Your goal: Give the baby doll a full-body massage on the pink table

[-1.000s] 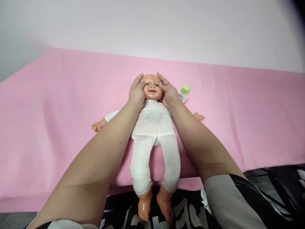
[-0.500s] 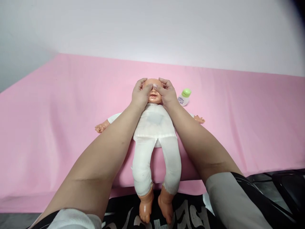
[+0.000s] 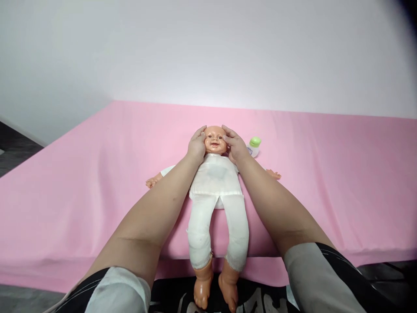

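At the far left, a strip of dark floor (image 3: 14, 145) shows beyond the edge of a broad counter (image 3: 81, 195) draped in smooth pink cloth, with a plain whitish wall (image 3: 208, 52) behind it. A black-and-light-grey sleeve (image 3: 117, 291) ends below the person's left elbow crease, and that forearm reaches inward across one outstretched arm of a baby doll (image 3: 216, 176) with a glossy orange-tan plastic head and a white cloth body. The left hand (image 3: 197, 147) rests along the side of the doll's head; its grip is spread, fingers lightly bent and pointing up, not wrapped round anything. The doll lies face up on the counter, its head between the two hands, its legs running over the near edge and its plastic feet in front of black cloth (image 3: 163, 300) with pale print. The right hand (image 3: 236, 145) lies against the head's other side, its grip likewise spread, thumb on the cheek near the eye. Just beside it is a small whitish bottle (image 3: 253, 149) with a lime-green cap, partly hidden by the wrist. Farther right, the doll's other plastic hand emerges past the forearm, above a matching sleeve (image 3: 321, 278).
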A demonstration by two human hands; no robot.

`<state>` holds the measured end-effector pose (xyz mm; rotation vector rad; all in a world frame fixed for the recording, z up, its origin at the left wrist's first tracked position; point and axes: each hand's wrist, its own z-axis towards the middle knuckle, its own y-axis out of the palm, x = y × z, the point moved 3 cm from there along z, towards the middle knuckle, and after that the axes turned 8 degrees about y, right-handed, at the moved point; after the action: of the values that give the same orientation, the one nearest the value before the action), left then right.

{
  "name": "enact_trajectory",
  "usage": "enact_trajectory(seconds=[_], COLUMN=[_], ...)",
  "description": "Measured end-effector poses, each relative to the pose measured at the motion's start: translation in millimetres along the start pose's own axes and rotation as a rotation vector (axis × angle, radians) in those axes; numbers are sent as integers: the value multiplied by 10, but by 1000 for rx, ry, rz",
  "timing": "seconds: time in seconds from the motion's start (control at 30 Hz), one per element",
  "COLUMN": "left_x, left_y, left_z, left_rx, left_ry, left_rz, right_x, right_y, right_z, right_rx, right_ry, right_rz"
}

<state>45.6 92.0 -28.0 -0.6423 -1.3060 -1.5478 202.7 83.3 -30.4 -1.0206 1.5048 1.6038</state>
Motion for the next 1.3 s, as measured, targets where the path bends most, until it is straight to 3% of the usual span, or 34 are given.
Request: enact_trajectory(seconds=[0.17,0.43,0.9,1.03,1.17,1.3], left_x=[8,3,47,110,151,137], left_y=[-5,-46,-19,4,19,33], left_z=[-15,23,-24,-70,-107,-108], left_rx=[-22,-65,51,46,9,17], left_ry=[-21,15,-111,-119,-92,-113], left_rz=[40,185,29,-7,31,32], right_x=[-8,-18,87,76,46,24], right_y=[121,124,35,74,156,204], right_z=[-24,32,86,60,12,9], right_rx=[35,265,97,94,113,134], right_ry=[-105,-219,-35,-71,-181,-182], right_rz=[-105,-388,-21,-44,-220,-303])
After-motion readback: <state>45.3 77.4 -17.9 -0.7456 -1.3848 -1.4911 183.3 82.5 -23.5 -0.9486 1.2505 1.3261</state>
